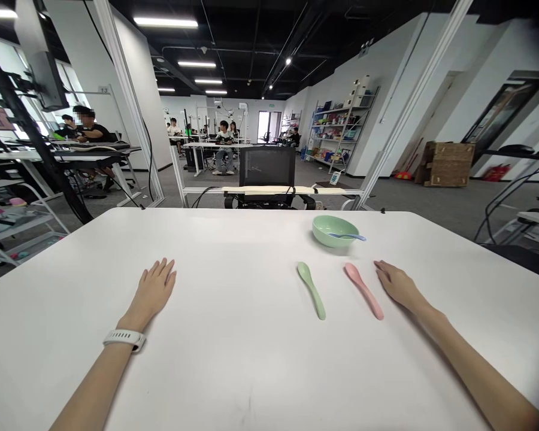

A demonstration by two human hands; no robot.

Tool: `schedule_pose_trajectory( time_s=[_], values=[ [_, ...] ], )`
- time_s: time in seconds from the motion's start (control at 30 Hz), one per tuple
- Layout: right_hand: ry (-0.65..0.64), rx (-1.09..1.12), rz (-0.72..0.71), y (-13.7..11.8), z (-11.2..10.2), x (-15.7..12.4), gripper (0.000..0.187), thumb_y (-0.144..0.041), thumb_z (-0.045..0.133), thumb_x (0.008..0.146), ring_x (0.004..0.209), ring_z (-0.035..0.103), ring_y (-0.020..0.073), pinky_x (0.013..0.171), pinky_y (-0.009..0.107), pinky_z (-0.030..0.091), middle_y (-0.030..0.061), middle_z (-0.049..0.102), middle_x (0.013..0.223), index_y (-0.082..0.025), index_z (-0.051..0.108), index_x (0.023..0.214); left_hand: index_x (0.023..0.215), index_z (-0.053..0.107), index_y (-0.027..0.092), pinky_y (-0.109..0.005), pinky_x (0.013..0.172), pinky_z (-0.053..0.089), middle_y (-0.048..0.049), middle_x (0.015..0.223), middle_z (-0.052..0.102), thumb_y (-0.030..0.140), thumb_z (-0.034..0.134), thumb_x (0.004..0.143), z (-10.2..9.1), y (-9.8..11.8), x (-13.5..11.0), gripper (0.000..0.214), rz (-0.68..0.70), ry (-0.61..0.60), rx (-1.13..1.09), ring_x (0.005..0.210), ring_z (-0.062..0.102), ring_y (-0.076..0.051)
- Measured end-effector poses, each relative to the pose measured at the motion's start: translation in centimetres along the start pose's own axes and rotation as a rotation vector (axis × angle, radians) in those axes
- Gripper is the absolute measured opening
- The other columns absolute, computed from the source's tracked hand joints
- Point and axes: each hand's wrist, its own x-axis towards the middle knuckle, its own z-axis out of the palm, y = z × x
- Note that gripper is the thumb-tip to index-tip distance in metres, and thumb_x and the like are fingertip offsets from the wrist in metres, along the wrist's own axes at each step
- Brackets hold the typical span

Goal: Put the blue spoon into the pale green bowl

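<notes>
My left hand (154,288) lies flat on the white table (233,335) with its fingers stretched out and holds nothing. On the right, my right hand (396,284) rests on the table, fingers extended and nothing in them. Just left of it lies a pink spoon (363,291), apart from the fingertips. A green spoon (312,291) lies further left, its bowl end pointing away from me. Behind the spoons stands a light green bowl (335,240). A blue spoon (348,236) leans in the bowl, its handle sticking out over the right rim.
A metal frame bar (269,191) runs beyond the table's far edge, with a black mesh chair (267,166) behind it. Uprights rise at both sides. A wire shelf cart (22,224) stands at the left. People sit at desks in the background.
</notes>
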Motion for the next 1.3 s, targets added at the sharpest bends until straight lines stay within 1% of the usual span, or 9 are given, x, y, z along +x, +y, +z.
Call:
schedule_pose_trajectory(
  time_s=[0.1,0.43,0.6,0.73,0.83,0.9,1.1,1.2,1.3],
  values=[
    [0.03,-0.007,-0.028,0.5,0.7,-0.2,0.051,-0.03,0.046,0.101,0.141,0.075,0.0393,0.116,0.054,0.063,0.0221,0.083,0.142,-0.016,0.084,0.131,0.171,0.058,0.015,-0.059,0.141,0.037,-0.0185,0.184,0.05,0.04,0.028,0.113,0.2,-0.2,0.1,0.07,0.0,0.009,-0.01,0.173,0.045,-0.033],
    [0.027,-0.001,-0.017,1.0,1.2,0.1,0.053,-0.029,0.043,0.105,0.147,0.072,0.0391,0.12,0.055,0.06,0.0231,0.079,0.151,-0.012,0.084,0.133,0.171,0.057,0.012,-0.064,0.142,0.034,-0.0201,0.184,0.049,0.042,0.023,0.113,0.6,-0.3,0.2,0.073,0.01,0.014,-0.024,0.173,0.044,-0.036],
    [0.013,-0.017,-0.015,1.0,1.0,0.0,0.052,-0.03,0.044,0.103,0.142,0.074,0.0393,0.117,0.054,0.061,0.0233,0.08,0.147,-0.014,0.083,0.133,0.17,0.058,0.014,-0.065,0.141,0.035,-0.0195,0.183,0.051,0.042,0.023,0.113,0.7,-0.4,0.2,0.073,0.019,0.028,-0.028,0.173,0.045,-0.035],
    [0.088,-0.032,-0.03,-0.5,-0.2,0.6,0.055,-0.03,0.043,0.103,0.143,0.071,0.0414,0.12,0.057,0.056,0.026,0.076,0.151,-0.012,0.078,0.142,0.17,0.059,0.014,-0.064,0.141,0.036,-0.0192,0.182,0.052,0.043,0.023,0.112,0.6,-0.5,0.2,0.074,0.023,0.026,-0.037,0.173,0.045,-0.035],
    [0.18,-0.037,-0.059,-2.8,-1.8,2.2,0.055,-0.029,0.041,0.106,0.136,0.072,0.0393,0.119,0.056,0.055,0.0252,0.077,0.147,-0.013,0.076,0.146,0.169,0.059,0.015,-0.064,0.14,0.037,-0.0192,0.181,0.053,0.043,0.023,0.112,0.6,-0.5,0.2,0.074,0.026,0.032,-0.042,0.172,0.046,-0.035],
    [0.182,-0.055,-0.089,-4.7,-3.1,3.8,0.053,-0.029,0.042,0.108,0.129,0.073,0.0379,0.117,0.053,0.054,0.0253,0.079,0.141,-0.012,0.078,0.143,0.169,0.06,0.016,-0.064,0.139,0.038,-0.0188,0.18,0.055,0.044,0.025,0.111,0.7,-0.5,0.1,0.073,0.027,0.049,-0.041,0.171,0.048,-0.035],
    [-0.046,-0.224,-0.142,-10.3,-5.6,9.2,0.039,-0.035,0.057,0.107,0.124,0.072,0.0381,0.109,0.049,0.051,0.0175,0.087,0.121,-0.018,0.089,0.118,0.168,0.06,0.015,-0.064,0.139,0.037,-0.0195,0.181,0.053,0.044,0.024,0.112,0.8,-0.5,0.1,0.074,0.028,0.041,-0.036,0.171,0.047,-0.036],
    [-0.185,-0.3,-0.134,-11.8,-5.4,11.0,0.033,-0.04,0.065,0.102,0.115,0.076,0.0358,0.107,0.048,0.05,0.0146,0.088,0.108,-0.021,0.091,0.107,0.168,0.06,0.014,-0.065,0.139,0.037,-0.0203,0.181,0.053,0.042,0.023,0.112,0.7,-0.4,0.1,0.073,0.031,0.042,-0.028,0.171,0.048,-0.036],
    [-0.248,-0.308,-0.131,-12.5,-4.7,12.2,0.034,-0.047,0.07,0.099,0.102,0.079,0.0338,0.103,0.049,0.052,0.0155,0.087,0.098,-0.022,0.091,0.097,0.169,0.059,0.013,-0.063,0.14,0.036,-0.0201,0.183,0.051,0.042,0.023,0.112,0.5,-0.3,0.1,0.074,0.024,0.019,-0.02,0.172,0.046,-0.035]
  ],
)
